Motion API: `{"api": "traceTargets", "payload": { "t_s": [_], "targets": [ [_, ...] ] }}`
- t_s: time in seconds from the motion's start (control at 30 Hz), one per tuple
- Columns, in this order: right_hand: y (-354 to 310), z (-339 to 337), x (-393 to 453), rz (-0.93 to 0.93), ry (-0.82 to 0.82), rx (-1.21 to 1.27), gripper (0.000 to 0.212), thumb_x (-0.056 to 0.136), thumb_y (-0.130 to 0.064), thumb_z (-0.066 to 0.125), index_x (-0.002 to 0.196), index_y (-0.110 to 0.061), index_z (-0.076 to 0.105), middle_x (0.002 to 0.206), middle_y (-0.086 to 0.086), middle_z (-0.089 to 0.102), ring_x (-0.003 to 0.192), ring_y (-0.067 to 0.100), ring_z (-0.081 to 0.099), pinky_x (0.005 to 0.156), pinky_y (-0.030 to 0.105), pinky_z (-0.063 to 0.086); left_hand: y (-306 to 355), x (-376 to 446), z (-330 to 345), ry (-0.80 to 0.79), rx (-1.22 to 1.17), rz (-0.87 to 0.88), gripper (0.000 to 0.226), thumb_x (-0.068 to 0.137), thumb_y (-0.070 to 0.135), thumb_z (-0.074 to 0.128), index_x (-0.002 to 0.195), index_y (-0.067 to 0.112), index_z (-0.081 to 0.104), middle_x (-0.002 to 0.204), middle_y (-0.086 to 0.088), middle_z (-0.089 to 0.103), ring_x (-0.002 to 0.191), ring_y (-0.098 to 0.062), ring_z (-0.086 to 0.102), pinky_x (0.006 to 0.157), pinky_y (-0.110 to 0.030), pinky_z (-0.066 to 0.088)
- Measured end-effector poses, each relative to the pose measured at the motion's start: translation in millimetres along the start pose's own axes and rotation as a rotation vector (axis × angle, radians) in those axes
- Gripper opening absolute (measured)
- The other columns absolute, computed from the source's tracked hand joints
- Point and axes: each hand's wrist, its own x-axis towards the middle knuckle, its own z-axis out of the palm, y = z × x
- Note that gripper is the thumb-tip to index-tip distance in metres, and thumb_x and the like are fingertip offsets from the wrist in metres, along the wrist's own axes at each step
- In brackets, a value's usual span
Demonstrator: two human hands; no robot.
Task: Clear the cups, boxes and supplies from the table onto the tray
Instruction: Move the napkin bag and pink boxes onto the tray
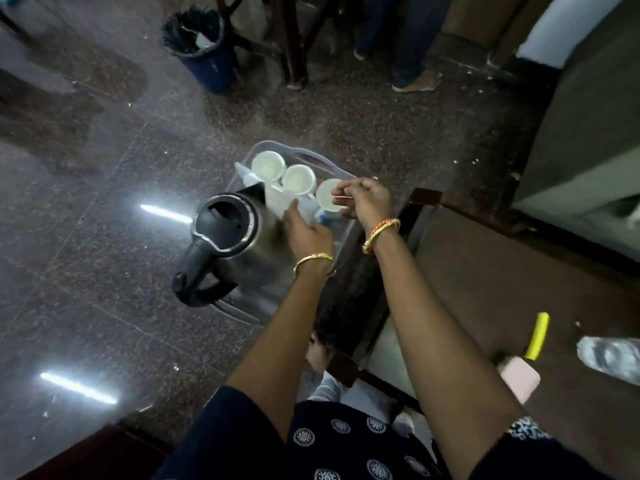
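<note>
A grey plastic tray point(258, 147) sits low beside the dark wooden table point(491, 271). Three white cups stand in a row on it: the far cup point(267, 164), the middle cup point(298, 180) and the near cup point(327, 195). A black and steel electric kettle point(225, 233) fills the tray's near left part. My left hand point(306, 232) is closed on a clear plastic packet point(304, 206) over the tray. My right hand point(367, 199) pinches thin wooden stir sticks point(341, 195) just above the near cup.
On the table at the right lie a yellow-handled tool point(538, 336), a pink block point(519, 375) and a clear plastic bag point(609, 355). A dark bin point(204, 46) and a person's legs and feet point(415, 81) stand on the stone floor beyond.
</note>
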Motion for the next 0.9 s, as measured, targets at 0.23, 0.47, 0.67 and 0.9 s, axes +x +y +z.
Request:
{"api": "traceTargets", "payload": {
  "t_s": [0.23, 0.47, 0.67, 0.9],
  "targets": [
    [58.3, -122.7, -67.3, -0.082, 0.457, 0.205, 0.038, 0.082, 0.001, 0.051, 0.048, -0.015, 0.042, 0.034, -0.009, 0.042, 0.035, 0.010, 0.039, 0.037, 0.018, 0.033, -33.3, -119.1, 59.1, -0.088, 0.028, 0.176, 0.012, 0.091, 0.012, 0.048, 0.096, 0.006, 0.058, 0.078, -0.009, 0.066, 0.074, -0.028, 0.063, 0.072, -0.034, 0.048],
    [135.5, -285.4, -141.1, 0.087, 0.855, -0.010, 0.043, 0.080, -0.008, 0.057, 0.044, -0.014, 0.034, 0.046, 0.003, 0.030, 0.051, 0.017, 0.031, 0.053, 0.029, 0.026, -96.3, -238.3, 138.8, -0.554, 0.465, 0.163, 0.018, 0.089, 0.020, 0.055, 0.097, 0.006, 0.062, 0.096, -0.017, 0.070, 0.092, -0.034, 0.064, 0.079, -0.038, 0.049],
    [198.9, -392.7, -174.4, 0.359, 0.860, -0.048, 0.021, 0.081, -0.017, 0.056, 0.063, -0.006, 0.057, 0.067, 0.018, 0.060, 0.065, 0.026, 0.053, 0.064, 0.035, 0.046, -143.1, -282.4, 174.6, -0.457, 0.727, -0.107, 0.061, 0.084, 0.023, 0.063, 0.133, 0.000, 0.036, 0.138, -0.026, 0.040, 0.128, -0.042, 0.038, 0.104, -0.043, 0.036],
    [238.6, -436.1, -166.2, 0.485, 0.552, -0.111, 0.021, 0.079, -0.022, 0.067, 0.096, -0.009, 0.063, 0.090, 0.010, 0.068, 0.085, 0.026, 0.063, 0.087, 0.046, 0.055, -181.4, -273.7, 198.5, -0.410, 0.723, -0.231, 0.040, 0.092, 0.013, 0.048, 0.128, -0.004, 0.042, 0.132, -0.027, 0.051, 0.122, -0.043, 0.048, 0.101, -0.042, 0.039]
  ]
}}
